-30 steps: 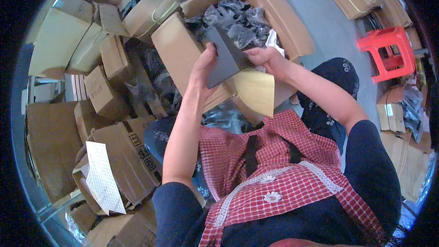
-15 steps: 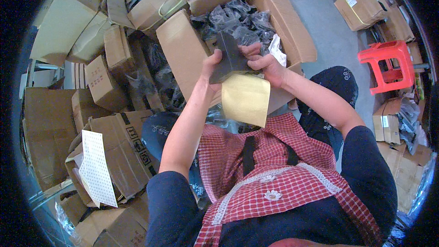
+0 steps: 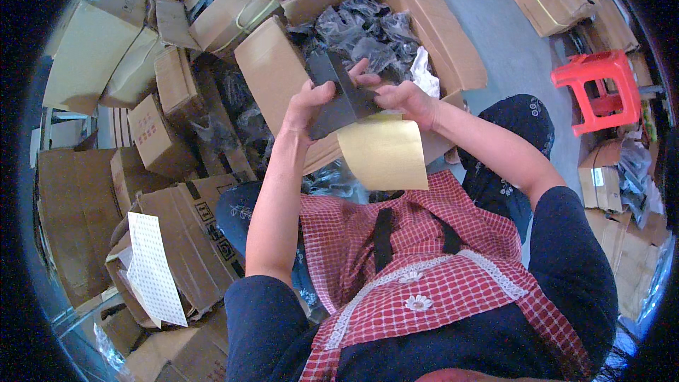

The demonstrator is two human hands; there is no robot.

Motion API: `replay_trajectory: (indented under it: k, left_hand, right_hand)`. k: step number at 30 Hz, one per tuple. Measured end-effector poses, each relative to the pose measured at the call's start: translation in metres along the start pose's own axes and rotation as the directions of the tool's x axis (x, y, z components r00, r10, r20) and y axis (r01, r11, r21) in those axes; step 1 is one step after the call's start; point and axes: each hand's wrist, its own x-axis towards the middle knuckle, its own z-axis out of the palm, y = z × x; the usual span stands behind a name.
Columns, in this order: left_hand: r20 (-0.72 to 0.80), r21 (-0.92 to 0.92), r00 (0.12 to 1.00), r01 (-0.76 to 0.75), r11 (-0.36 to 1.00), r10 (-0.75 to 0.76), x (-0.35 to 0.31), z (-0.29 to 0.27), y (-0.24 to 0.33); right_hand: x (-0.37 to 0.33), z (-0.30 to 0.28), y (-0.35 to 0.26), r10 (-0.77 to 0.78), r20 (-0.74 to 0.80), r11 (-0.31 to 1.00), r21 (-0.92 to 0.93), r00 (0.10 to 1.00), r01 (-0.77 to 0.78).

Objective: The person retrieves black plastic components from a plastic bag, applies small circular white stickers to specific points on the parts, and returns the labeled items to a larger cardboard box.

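Observation:
My left hand [image 3: 305, 107] is closed around a small black box [image 3: 332, 99], its thumb pressed on the face. My right hand [image 3: 407, 102] grips the right edge of the same box, finger and thumb together at a dark flap or corner. The box is tilted in front of an open carton [image 3: 445, 35]. A yellow-gold sheet [image 3: 385, 152] hangs just below the box and my right hand; what holds its upper edge is hidden.
The open carton is filled with black items in clear plastic bags [image 3: 368, 32] and a white crumpled piece [image 3: 423, 74]. Cardboard boxes [image 3: 163, 134] crowd the left, one with a dotted white sheet [image 3: 155, 269] on it. At the right stands a red stool [image 3: 608, 92].
The black box and my left hand have shifted left, and the box shows more of its side. The yellow sheet has swung slightly right and up. My right hand stays on the box edge.

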Motion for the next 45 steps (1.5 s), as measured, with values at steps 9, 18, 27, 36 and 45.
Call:
replay_trajectory:
  k: [9, 18, 27, 36, 45]
  left_hand:
    - [-0.191, -0.197, 0.964, -0.223, 0.955, 0.186, -0.007, 0.004, 0.01]
    - [-0.352, -0.087, 0.918, -0.223, 0.971, 0.18, -0.022, -0.007, 0.037]
    - [-0.278, 0.238, 0.959, 0.113, 0.965, -0.044, -0.014, 0.018, -0.002]
    - [-0.572, 0.273, 0.82, 0.147, 0.951, 0.038, -0.007, 0.031, -0.01]
    - [-0.613, 0.261, 0.789, 0.16, 0.952, 0.035, -0.001, 0.042, -0.02]
  right_hand:
    - [-0.015, 0.013, -0.01, 0.084, 0.187, 0.968, -0.248, 0.979, -0.036]
    - [-0.061, 0.043, -0.084, -0.035, 0.148, 0.647, -0.751, 0.988, 0.135]
    - [-0.057, 0.031, -0.081, -0.069, 0.078, 0.52, -0.848, 0.995, 0.103]
    - [-0.044, 0.037, -0.072, -0.364, 0.146, 0.055, -0.983, 0.92, 0.177]
    - [-0.028, 0.043, -0.05, -0.577, 0.472, -0.55, -0.828, 0.666, 0.111]
